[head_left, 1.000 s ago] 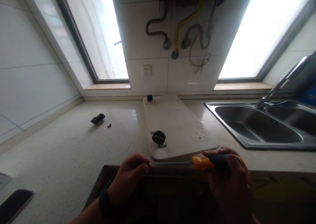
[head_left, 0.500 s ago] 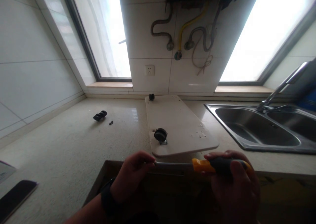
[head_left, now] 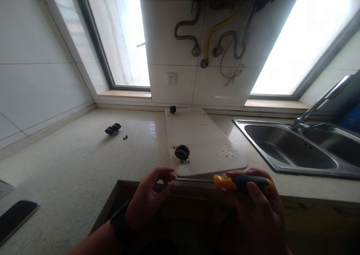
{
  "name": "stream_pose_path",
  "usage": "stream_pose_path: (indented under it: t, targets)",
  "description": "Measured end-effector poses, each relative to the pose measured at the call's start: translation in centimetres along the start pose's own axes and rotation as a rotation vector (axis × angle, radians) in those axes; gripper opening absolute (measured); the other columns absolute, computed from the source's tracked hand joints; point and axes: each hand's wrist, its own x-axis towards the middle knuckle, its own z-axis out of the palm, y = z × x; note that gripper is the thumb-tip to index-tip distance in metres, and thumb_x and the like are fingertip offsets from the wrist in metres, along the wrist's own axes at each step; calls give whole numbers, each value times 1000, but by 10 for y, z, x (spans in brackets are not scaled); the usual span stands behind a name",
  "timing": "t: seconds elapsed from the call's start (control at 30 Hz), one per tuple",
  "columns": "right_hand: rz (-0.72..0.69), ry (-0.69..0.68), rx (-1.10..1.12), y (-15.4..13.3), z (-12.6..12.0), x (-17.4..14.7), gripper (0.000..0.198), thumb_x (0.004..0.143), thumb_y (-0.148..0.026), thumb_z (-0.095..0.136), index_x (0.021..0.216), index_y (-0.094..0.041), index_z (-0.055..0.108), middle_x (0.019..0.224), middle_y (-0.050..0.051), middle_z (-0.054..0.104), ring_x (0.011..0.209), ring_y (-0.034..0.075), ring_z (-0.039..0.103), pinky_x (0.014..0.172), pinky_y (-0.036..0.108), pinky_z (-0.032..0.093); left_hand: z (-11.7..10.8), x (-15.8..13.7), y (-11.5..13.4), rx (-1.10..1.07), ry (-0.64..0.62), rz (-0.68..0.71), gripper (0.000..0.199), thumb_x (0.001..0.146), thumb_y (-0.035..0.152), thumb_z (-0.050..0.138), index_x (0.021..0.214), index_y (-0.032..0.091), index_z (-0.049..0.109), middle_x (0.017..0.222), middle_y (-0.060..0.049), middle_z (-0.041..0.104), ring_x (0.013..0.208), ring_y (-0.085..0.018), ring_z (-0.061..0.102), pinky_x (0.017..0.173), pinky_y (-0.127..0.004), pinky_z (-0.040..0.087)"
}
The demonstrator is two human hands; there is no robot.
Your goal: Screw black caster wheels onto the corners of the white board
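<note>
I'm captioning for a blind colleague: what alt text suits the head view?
The right hand holds an orange and black screwdriver, its tip at the left hand; beyond, a pale board with two black casters lies on a counter beside a sink.

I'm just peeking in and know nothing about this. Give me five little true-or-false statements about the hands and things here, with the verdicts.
1. The right hand holds a screwdriver. True.
2. A caster stands on the board. True.
3. The sink is left of the board. False: the sink is to its right.
4. The left hand is in the sink. False: the left hand is at the screwdriver's tip.
5. An outlet is on the wall. True.
</note>
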Motion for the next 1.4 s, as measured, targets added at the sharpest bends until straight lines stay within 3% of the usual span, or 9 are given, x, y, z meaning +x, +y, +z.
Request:
stream_pose_path:
  t: [0.1, 0.2, 0.3, 0.43, 0.57, 0.87, 1.4]
  targets:
    - [-43, 43, 13, -1, -4, 9, 28, 83, -34, 75, 103, -24, 58, 90, 7, 77, 81, 27, 76, 54, 34, 64, -1, 0, -13, 64, -12, 107, 48, 93, 28, 69, 137, 32, 52, 125, -8, 68, 99, -21, 67, 90, -37, 56]
    - [-157, 65, -6, -6, -5, 27, 27, 83, -32, 75, 103, -23, 59, 88, 7, 77, 81, 27, 76, 53, 33, 63, -1, 3, -31, 292, -32, 272, 55, 93, 26, 67, 144, 33, 49, 143, -11, 57, 116, -27, 61, 96, -43, 55]
    - [-287, 33, -78, -16, 1, 49, 23, 85, -28, 73, 104, -21, 60, 84, 6, 76, 75, 25, 76, 50, 32, 61, 0, 6, -49, 521, -93, 374, 58, 96, 23, 59, 150, 33, 43, 156, -9, 46, 129, -31, 54, 101, -50, 53]
    - [-383, -73, -189, -27, 14, 71, 22, 87, -23, 72, 103, -23, 58, 82, 2, 75, 66, 21, 72, 47, 32, 60, 3, 9, -65, 671, -115, 451, 56, 98, 20, 53, 152, 26, 40, 158, -11, 44, 127, -31, 55, 98, -52, 56]
    - [-401, -221, -214, -29, 23, 84, 20, 87, -21, 72, 101, -24, 58, 82, 1, 74, 62, 21, 70, 44, 33, 59, 5, 8, -72, 723, -103, 482, 53, 98, 20, 52, 150, 23, 41, 157, -12, 44, 127, -30, 56, 99, -51, 57]
    - [-409, -400, -330, -32, 38, 91, 22, 89, -21, 69, 106, -26, 56, 85, 1, 73, 64, 19, 70, 46, 32, 60, 9, 7, -82, 706, -81, 495, 55, 97, 18, 52, 150, 23, 40, 157, -13, 44, 130, -29, 55, 101, -48, 57]
    - [-372, -411, -346, -34, 45, 91, 19, 91, -21, 67, 103, -26, 55, 84, -1, 72, 65, 18, 69, 48, 30, 59, 9, 8, -86, 709, -105, 516, 55, 97, 16, 49, 151, 21, 38, 157, -16, 43, 129, -31, 56, 99, -51, 58]
